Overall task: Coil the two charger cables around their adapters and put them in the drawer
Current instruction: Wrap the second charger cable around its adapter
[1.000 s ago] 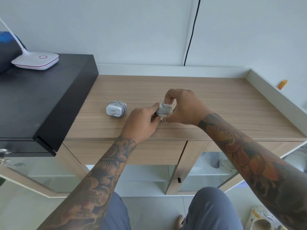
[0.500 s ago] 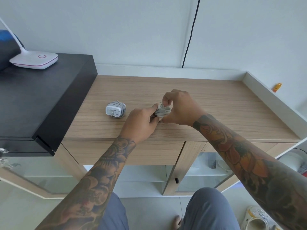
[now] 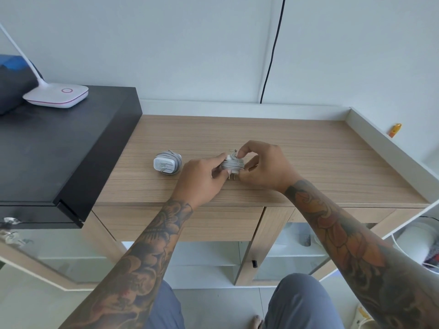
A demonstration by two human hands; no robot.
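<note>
Two chargers: both on the wooden cabinet top point(image 3: 308, 148), toward its left end, between the back edge and the front edge.
Wrapped charger point(image 3: 167, 162): cable wound round its adapter, lying free beside the black desk point(image 3: 59, 148).
Charger in hand point(image 3: 232, 164): held just above the top, prongs pointing down, coil nearly complete.
Left hand point(image 3: 202, 179): thumb and fingers clamped on the adapter's left side.
Right hand point(image 3: 263, 166): fingertips pinching the cable end at the coil's top.
Risk, unwinding: the loose end looks untucked; letting go early would likely spring the last turns off.
Risk, strain: a hard pull could kink the thin end.
Drawer point(image 3: 180, 223): below the front edge, closed; opening it needs a free hand, so the coil could slacken.
</note>
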